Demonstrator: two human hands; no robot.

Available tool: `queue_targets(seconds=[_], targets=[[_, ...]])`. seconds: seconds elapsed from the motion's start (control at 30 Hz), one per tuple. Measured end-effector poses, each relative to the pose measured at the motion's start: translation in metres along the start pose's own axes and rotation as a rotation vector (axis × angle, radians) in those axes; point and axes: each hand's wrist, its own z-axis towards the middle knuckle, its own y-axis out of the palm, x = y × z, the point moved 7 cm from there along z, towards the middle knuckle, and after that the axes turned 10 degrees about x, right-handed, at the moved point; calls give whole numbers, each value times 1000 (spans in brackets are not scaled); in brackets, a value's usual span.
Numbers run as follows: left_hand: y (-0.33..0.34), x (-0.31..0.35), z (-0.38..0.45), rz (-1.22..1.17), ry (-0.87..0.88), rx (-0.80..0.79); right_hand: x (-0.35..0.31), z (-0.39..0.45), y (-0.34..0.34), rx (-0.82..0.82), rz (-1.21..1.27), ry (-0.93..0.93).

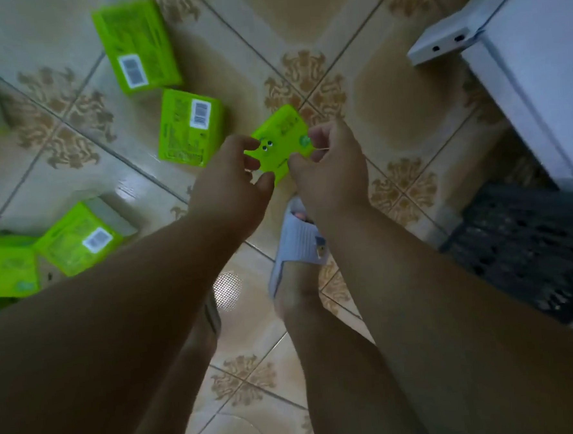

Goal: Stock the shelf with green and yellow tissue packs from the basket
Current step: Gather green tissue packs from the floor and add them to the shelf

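A small bright green tissue pack [282,140] is held over the tiled floor between both hands. My left hand [232,183] grips its left edge with curled fingers and thumb. My right hand [330,167] pinches its right edge. Several more green packs lie on the floor: one at the top [137,46], one in the middle [189,127], and two at the lower left [78,238] [6,265]. The dark plastic basket [528,249] stands at the right, under a white shelf [537,67].
My feet stand below the hands, the right one in a pale slipper [296,236]. A white bracket [439,44] with two holes juts from the shelf corner at the upper right. The patterned floor tiles [303,81] spread between the packs and the shelf.
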Motion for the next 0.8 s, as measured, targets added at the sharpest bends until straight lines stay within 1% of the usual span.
queue_targets(seconds=[0.07, 0.17, 0.2, 0.27, 0.37, 0.4, 0.43, 0.5, 0.57, 0.6, 0.73, 0.8], targets=[[24, -23, 13, -1, -93, 0, 20, 17, 23, -22, -13, 35], [50, -55, 39, -97, -357, 38, 40, 45, 46, -12, -53, 69], [57, -63, 48, -120, -414, 48, 44, 54, 54, -17, -76, 90], [69, -68, 63, -117, -430, 11, 55, 67, 70, -55, -92, 192], [74, -58, 77, -99, -388, -61, 59, 66, 90, -145, 105, 458], [68, -52, 78, -80, -378, -58, 56, 62, 91, -158, 159, 489], [58, -46, 78, -56, -367, -39, 47, 57, 87, -159, 177, 470], [30, -28, 69, -43, -336, 27, 27, 43, 63, -121, 197, 390], [-3, -1, 53, -83, -291, 96, 0, 25, 28, -85, 252, 322], [-20, 15, 43, -118, -266, 103, -15, 15, 7, -72, 296, 288], [-93, 95, 6, -351, -236, -8, -94, -23, -88, -42, 398, 164], [-140, 141, -17, -395, -176, -5, -139, -46, -140, 4, 427, 130]])
